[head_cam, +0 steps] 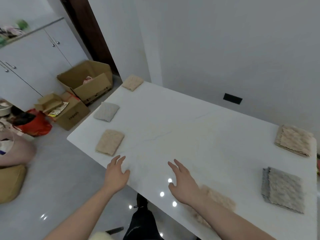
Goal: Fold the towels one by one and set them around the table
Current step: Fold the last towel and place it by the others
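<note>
Both hands hover over the near edge of the white table (173,135), holding nothing: the left hand (116,175) with fingers straight and spread at the near left corner, the right hand (181,184) likewise loose and spread a little further along. Six folded towels already ring the tabletop: a beige towel (132,82) at the far left corner, a grey towel (106,111) and a second beige towel (110,142) down the left edge, a tan towel (294,142) and a larger grey towel (284,189) along the right edge, and a fluffy beige towel (218,200) on the near edge. The placing looks nearly or wholly finished. If a step remains, it is probably squaring that near towel: press it flat with open palms, line its edges with the table's edge, and keep its spacing even with its neighbours. The right forearm covers much of that towel and blur softens it, so its fold cannot be judged. No unfolded towel is in view.
</note>
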The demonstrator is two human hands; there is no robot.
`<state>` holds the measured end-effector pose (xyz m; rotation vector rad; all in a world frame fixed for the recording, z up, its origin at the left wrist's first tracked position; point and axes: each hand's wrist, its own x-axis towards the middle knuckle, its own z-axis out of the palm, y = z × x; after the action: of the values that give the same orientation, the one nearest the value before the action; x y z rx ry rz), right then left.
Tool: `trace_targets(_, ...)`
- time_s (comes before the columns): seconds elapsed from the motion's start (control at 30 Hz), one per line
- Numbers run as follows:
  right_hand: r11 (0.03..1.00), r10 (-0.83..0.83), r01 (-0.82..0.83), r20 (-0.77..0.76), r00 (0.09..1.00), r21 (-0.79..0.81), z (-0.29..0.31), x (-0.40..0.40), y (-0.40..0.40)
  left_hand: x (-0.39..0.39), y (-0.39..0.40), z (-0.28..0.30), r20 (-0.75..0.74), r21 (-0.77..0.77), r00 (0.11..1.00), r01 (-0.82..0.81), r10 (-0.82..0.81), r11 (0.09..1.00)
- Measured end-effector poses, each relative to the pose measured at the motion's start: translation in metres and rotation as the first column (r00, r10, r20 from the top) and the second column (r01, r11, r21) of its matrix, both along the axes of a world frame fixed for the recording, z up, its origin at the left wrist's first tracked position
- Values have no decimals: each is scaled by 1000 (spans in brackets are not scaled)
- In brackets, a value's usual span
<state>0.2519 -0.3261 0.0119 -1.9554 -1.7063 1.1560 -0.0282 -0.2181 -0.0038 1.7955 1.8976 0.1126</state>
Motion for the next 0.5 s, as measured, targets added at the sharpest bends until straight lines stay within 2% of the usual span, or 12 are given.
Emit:
trace_targets(0.2,997,-74,73,-44,996,-40,-16,-80,99,-78,127,-30,-15,-102,994,-108,107,989)
trace_targets(0.37,965,-186,175,-41,982,-193,-32,-144,156,-125,207,-50,-53,-257,994,-104,93,961)
trace_targets(0.5,943,-250,232,-48,967,-238,-33,-177,176,-138,243,-64,-44,-341,997,-67,56,938)
